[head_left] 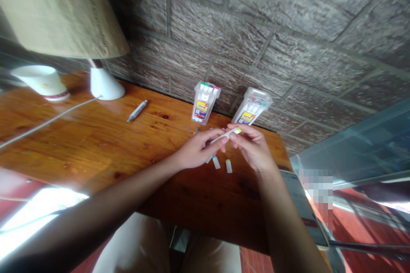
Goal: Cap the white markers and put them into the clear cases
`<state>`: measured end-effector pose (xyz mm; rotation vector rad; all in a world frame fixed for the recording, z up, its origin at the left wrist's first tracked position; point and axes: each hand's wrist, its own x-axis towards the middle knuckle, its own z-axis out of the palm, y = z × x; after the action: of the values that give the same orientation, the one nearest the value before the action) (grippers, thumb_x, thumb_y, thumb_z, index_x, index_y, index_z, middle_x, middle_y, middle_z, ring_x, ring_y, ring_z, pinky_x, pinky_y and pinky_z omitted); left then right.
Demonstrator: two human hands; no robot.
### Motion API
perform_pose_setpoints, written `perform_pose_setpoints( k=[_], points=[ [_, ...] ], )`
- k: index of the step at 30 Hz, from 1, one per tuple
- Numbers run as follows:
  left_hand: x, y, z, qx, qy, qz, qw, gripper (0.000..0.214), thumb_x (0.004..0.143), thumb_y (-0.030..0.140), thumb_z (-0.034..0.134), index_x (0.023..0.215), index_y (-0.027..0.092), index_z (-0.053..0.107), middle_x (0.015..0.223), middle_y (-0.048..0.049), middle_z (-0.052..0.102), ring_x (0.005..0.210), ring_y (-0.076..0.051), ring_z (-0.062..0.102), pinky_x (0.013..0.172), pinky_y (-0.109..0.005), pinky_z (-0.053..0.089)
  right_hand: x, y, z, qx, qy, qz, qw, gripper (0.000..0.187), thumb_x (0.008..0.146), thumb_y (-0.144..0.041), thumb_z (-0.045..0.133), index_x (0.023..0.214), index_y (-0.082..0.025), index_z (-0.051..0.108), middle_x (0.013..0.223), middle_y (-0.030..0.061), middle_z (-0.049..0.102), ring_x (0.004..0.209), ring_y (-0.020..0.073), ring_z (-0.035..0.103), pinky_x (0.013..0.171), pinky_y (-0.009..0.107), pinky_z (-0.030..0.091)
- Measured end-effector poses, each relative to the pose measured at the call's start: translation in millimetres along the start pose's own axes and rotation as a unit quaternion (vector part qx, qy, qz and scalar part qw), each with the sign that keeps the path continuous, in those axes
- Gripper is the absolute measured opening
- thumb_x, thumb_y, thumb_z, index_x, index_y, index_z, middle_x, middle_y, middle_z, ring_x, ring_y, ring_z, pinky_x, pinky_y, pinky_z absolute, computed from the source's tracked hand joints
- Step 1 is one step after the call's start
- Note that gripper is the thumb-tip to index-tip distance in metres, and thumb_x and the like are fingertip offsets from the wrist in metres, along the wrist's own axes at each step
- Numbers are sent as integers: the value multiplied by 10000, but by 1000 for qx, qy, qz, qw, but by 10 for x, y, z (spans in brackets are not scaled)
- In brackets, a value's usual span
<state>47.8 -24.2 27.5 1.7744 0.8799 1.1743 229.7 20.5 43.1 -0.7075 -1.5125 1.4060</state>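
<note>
Both my hands meet over the wooden table [96, 136] and hold one white marker [224, 135] with a yellow end. My left hand [197, 149] pinches its lower part. My right hand [253, 145] is closed round its yellow end. Under my hands lie a few loose markers or caps [228, 166] on the wood. Two clear plastic marker cases stand against the brick wall just beyond: the left case [204, 103] upright with coloured caps showing, the right case [252, 106] leaning.
A grey pen [137, 111] lies to the left on the table. A white lamp base [104, 83] with a beige shade, a white bowl-like object [41, 81] and a white cable [48, 121] are at the back left. A phone [303, 207] lies at the table's right edge.
</note>
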Motion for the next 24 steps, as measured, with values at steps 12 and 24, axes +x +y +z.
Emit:
perform_pose_setpoints(
  k=[12,24],
  points=[
    [30,-75,2,-388,-83,-183,899,310,831,370,745,1013,120,756,976,-158,764,812,-197,732,782,-331,586,-41,-20,72,55,-25,83,995,272,783,-437,766,1002,-278,789,843,9,720,570,96,503,478,240,427],
    [62,-145,-19,-352,2,-181,919,327,770,331,807,1032,154,721,956,-104,774,789,-184,748,752,-290,581,-1,-63,-155,-131,-23,60,989,320,764,-460,768,975,-219,767,824,2,704,581,92,496,534,242,399]
  ],
)
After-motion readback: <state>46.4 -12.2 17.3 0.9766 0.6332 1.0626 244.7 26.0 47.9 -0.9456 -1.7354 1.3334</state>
